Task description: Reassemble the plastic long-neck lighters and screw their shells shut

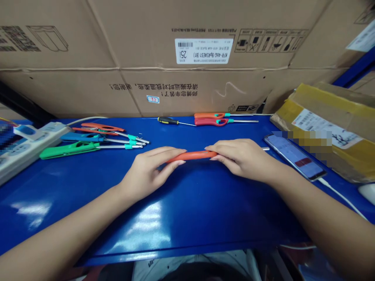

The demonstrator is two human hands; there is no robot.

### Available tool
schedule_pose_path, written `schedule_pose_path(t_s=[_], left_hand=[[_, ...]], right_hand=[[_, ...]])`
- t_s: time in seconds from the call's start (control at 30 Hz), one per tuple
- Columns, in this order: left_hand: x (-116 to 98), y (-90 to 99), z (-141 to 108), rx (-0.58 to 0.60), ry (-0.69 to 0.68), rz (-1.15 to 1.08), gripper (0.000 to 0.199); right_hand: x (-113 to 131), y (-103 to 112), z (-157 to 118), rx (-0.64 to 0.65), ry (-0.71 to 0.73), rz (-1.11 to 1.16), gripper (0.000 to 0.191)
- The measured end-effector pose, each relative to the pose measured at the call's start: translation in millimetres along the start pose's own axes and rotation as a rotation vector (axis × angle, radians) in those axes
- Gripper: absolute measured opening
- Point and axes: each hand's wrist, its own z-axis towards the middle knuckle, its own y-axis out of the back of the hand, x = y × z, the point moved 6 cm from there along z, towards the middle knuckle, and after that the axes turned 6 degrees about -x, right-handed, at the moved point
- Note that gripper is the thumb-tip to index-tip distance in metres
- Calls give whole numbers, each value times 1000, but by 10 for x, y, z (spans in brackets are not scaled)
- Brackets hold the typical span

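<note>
An orange long-nosed lighter (191, 155) lies level between my two hands, a little above the blue table. My left hand (154, 164) pinches its left end between thumb and fingers. Closed round its other end, my right hand (238, 156) hides the trigger part. A metal tip (265, 148) shows past the right hand, in line with the lighter. Beyond my hands lie an orange lighter (209, 115), a red lighter (209, 122) and a screwdriver (168, 120) with a black and yellow handle.
At the left, a green lighter (70, 149), a blue lighter (82, 137) and orange-red ones (102, 127) lie beside a white power strip (26, 150). A phone (294, 156) on a cable and a taped box (328, 125) are at the right. Large cartons (146, 23) wall off the back.
</note>
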Motion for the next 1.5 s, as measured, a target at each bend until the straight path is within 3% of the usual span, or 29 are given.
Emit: schedule_pose_path(t_s=[0.2, 0.6, 0.9, 1.07, 1.3, 1.4, 1.5], left_hand=[[37, -5, -15, 2, -31, 29, 22], [95, -24, -7, 19, -33, 31, 22], [252, 50, 16, 4, 43, 75, 27], [280, -3, 23, 77, 254, -82, 24], [395, -178, -60, 117, 762, -500, 37], [460, -279, -140, 95, 974, -738, 47], [497, -333, -189, 47, 1084, -881, 52]], right_hand=[[8, -12, 15, 14, -25, -75, 33], [-112, -83, 28, 246, -181, -206, 31], [-202, 3, -3, 218, -254, -167, 22], [-167, 0, 31, 106, -160, 34, 21], [-138, -58, 27, 79, -188, 45, 31], [-133, -97, 11, 76, -205, 34, 36], [-143, -129, 2, 81, -213, 18, 36]])
